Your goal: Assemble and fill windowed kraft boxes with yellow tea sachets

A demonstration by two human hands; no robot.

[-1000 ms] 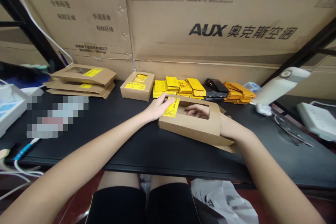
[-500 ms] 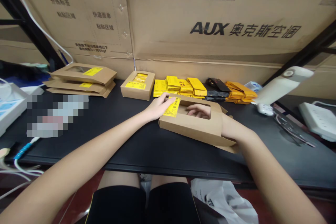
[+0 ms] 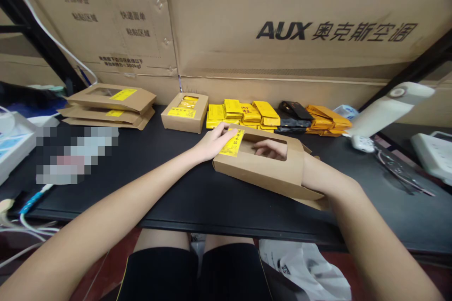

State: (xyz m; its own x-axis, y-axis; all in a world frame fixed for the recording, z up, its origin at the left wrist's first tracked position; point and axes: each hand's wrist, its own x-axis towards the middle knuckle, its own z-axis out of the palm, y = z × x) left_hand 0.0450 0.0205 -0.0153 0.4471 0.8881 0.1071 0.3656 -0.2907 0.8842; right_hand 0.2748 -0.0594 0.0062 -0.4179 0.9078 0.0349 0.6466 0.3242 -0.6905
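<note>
Clamps left hand on a windowed carton at four o'clock from centre and keeps right hand inside through its three-o'clock end, grip unclear, nearly unmoved since a second ago, suggesting interior work still underway.

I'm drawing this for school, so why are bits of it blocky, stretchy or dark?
Head view: chunky squares hide something on the left of the black desk; head view: both forearms swell toward the bottom corners, probably wide-lens stretch; head view: the brown box looks shadowy inside, around the right hand.
</note>
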